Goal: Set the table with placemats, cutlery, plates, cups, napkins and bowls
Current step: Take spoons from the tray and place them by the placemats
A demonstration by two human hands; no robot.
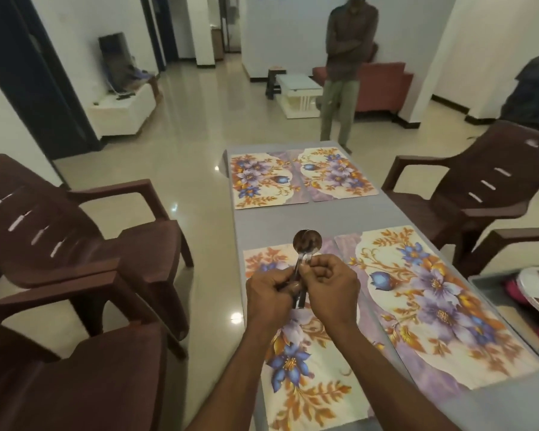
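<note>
Over the near-left placemat (308, 377) we grip a bunch of spoons (307, 244), left hand (269, 295) and right hand (332, 283) both curled round the handles. We should peel off one with the right, left clamping the rest, then lay it beside the mat.

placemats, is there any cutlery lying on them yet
No, all four placemats lie bare; the spoons are held above the table in the left hand and right hand.

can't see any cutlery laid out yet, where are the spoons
In the head view the spoons are gripped in both the left hand and right hand, above the near left placemat.
</note>
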